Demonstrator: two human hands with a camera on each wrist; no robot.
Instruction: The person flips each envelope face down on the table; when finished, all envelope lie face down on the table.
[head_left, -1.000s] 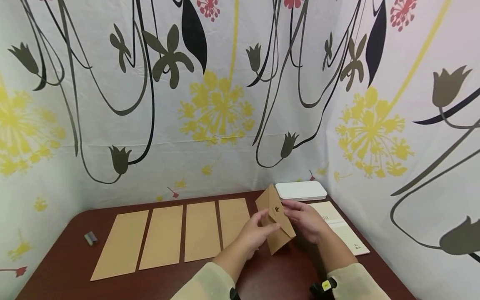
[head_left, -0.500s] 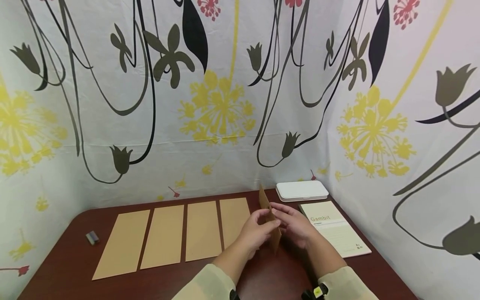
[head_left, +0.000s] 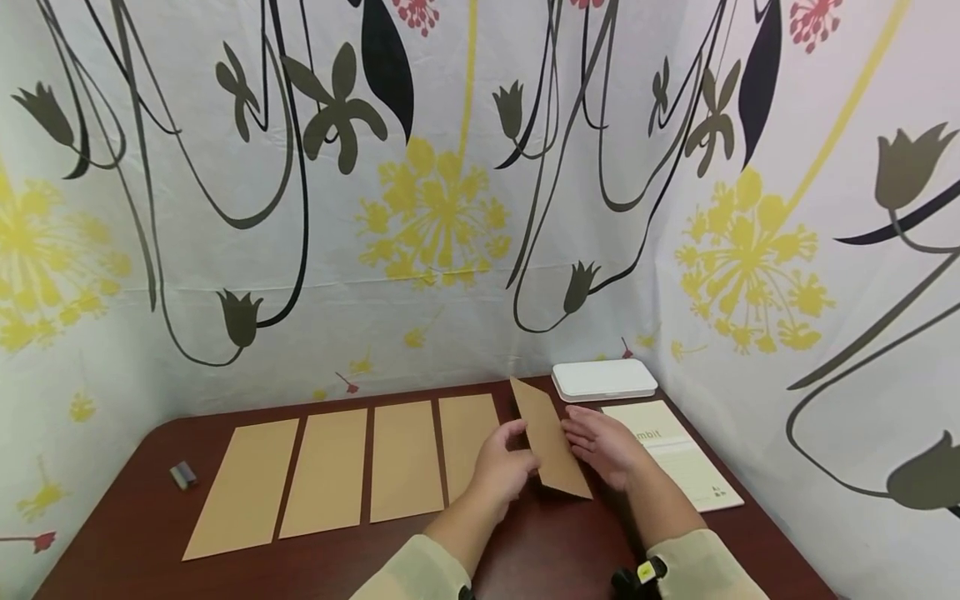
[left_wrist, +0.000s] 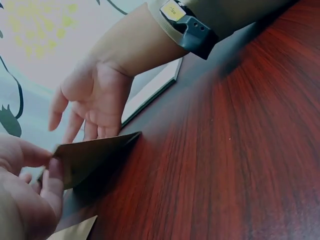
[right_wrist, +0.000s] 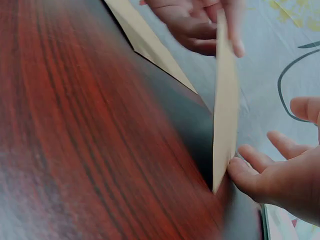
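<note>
A brown kraft envelope [head_left: 551, 442] is held tilted over the right part of the table, its plain side showing in the head view. My left hand [head_left: 501, 468] pinches its left edge between thumb and fingers, as the left wrist view also shows. Beside the opposite long edge is my right hand [head_left: 611, 452], with extended fingers. In the right wrist view the fingertips [right_wrist: 241, 167] of that hand are right at the lower end of the envelope [right_wrist: 226, 107]. Several matching envelopes [head_left: 326, 475] lie flat in a row to the left.
Right of my hands lies a cream notebook [head_left: 686, 467], partly covered by the right forearm. Behind it sits a white flat case [head_left: 603, 380]. A small grey object [head_left: 183, 476] rests at the table's left. Patterned cloth [head_left: 435, 317] hangs behind the table.
The envelope has turned over from its flap side, through edge-on, to its plain side, and tilted lower. The right hand's fingers have straightened off it; the left hand still pinches it.
</note>
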